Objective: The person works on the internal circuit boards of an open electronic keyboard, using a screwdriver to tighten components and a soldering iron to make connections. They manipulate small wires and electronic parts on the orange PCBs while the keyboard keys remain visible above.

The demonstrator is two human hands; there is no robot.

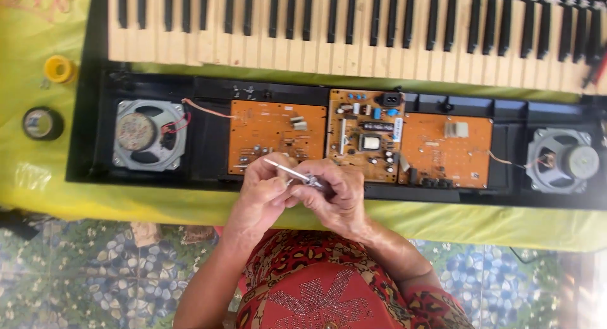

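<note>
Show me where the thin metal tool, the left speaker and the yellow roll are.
thin metal tool [286, 170]: head view, on its bare shaft.
left speaker [149, 135]: head view, on its grey frame.
yellow roll [59, 69]: head view, on its rim.

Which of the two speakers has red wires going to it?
The left speaker, beside the tape rolls: red wires loop at its right side. The right speaker shows none.

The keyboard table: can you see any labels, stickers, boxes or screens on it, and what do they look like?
White label strip: on the middle circuit board, a narrow upright rectangle.
Round speaker label: on the back of the left speaker, grey and worn.
No boxes or screens in view.
</note>
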